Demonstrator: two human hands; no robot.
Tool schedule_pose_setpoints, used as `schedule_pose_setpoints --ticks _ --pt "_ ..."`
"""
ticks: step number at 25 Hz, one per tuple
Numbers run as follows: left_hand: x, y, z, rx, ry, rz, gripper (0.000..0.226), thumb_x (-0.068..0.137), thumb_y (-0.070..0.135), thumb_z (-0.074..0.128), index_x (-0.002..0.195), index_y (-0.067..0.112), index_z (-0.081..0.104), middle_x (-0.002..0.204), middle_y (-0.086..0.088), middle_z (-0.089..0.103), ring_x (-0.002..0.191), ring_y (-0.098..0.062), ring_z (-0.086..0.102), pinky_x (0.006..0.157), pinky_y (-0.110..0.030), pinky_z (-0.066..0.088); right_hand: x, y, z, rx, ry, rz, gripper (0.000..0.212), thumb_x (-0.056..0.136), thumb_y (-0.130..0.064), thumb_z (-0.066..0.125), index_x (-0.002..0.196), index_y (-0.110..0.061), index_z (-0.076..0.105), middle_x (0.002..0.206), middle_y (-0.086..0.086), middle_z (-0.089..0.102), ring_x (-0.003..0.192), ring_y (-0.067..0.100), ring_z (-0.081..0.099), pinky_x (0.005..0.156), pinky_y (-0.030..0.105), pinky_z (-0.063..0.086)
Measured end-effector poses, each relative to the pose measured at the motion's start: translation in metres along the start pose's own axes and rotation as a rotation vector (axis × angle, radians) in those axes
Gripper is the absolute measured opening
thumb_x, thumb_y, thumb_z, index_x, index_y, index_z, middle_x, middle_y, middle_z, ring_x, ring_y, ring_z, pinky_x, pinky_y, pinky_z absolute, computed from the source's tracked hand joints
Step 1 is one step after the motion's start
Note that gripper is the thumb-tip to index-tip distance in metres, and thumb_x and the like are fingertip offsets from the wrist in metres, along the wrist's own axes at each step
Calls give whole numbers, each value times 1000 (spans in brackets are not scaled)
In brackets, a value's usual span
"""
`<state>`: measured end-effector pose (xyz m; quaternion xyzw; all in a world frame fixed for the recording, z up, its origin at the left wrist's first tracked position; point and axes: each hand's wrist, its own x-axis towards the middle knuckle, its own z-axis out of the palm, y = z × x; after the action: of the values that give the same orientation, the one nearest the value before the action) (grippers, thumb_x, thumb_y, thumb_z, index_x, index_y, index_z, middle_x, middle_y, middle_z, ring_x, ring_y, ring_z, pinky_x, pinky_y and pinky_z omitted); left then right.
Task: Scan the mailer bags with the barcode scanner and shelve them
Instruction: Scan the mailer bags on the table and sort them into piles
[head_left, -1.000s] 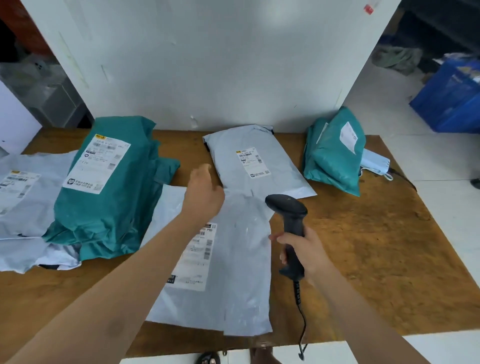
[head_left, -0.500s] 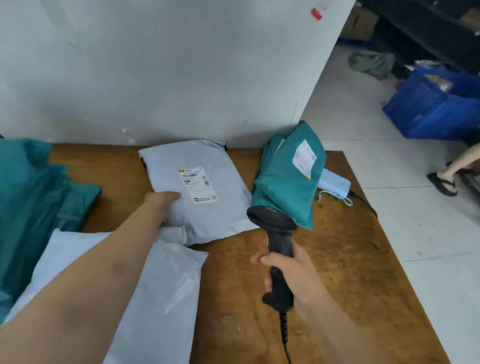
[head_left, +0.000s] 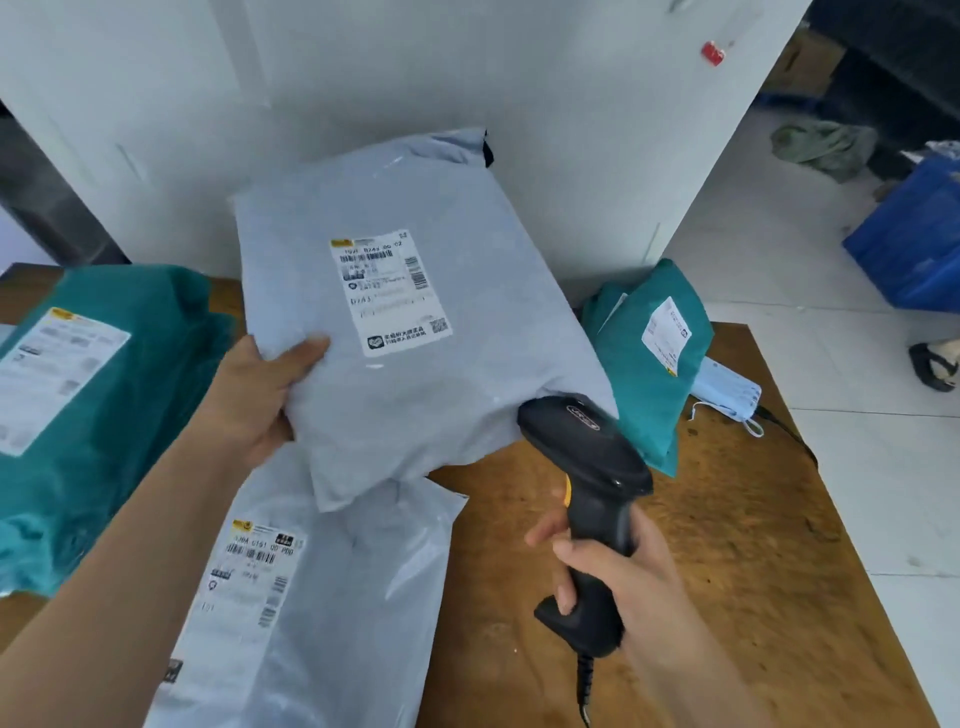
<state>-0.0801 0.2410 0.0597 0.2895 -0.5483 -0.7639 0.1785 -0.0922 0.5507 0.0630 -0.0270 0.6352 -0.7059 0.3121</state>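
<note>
My left hand (head_left: 260, 395) grips the lower left edge of a grey mailer bag (head_left: 457, 364) and holds it tilted up above the table, its white label (head_left: 389, 291) facing me. My right hand (head_left: 608, 566) is shut on the handle of a black barcode scanner (head_left: 587, 467), whose head sits just under the bag's lower right corner. A second grey mailer bag (head_left: 332, 597) lies flat on the table below. A large teal mailer bag (head_left: 93, 415) lies at the left. A smaller teal mailer bag (head_left: 649, 358) leans at the back right.
The wooden table (head_left: 753, 545) ends at the right over a white tiled floor. A white wall panel (head_left: 363, 78) stands behind the table. A pale blue packet (head_left: 727, 389) lies behind the small teal bag. A blue crate (head_left: 914, 244) sits on the floor. Someone's sandalled foot (head_left: 935, 364) shows at right.
My left hand has taken hold of the grey mailer bag and lifted it off the table toward me. My right hand has brought the scanner up under it.
</note>
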Motion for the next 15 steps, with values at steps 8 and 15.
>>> schedule_pose_setpoints --ticks 8,15 --pt "-84 -43 -110 423 -54 -166 54 77 7 76 124 14 51 107 -8 68 77 -22 65 66 -47 58 -65 30 77 59 102 -79 15 80 17 52 85 3 55 71 17 65 38 22 43 45 27 40" --pt "-158 -34 -149 184 -153 -2 41 85 -4 61 115 24 54 92 13 74 82 -4 71 59 -18 55 -120 61 158 15 126 -72 26 83 18 50 98 -3 55 73 17 64 39 21 43 45 27 41"
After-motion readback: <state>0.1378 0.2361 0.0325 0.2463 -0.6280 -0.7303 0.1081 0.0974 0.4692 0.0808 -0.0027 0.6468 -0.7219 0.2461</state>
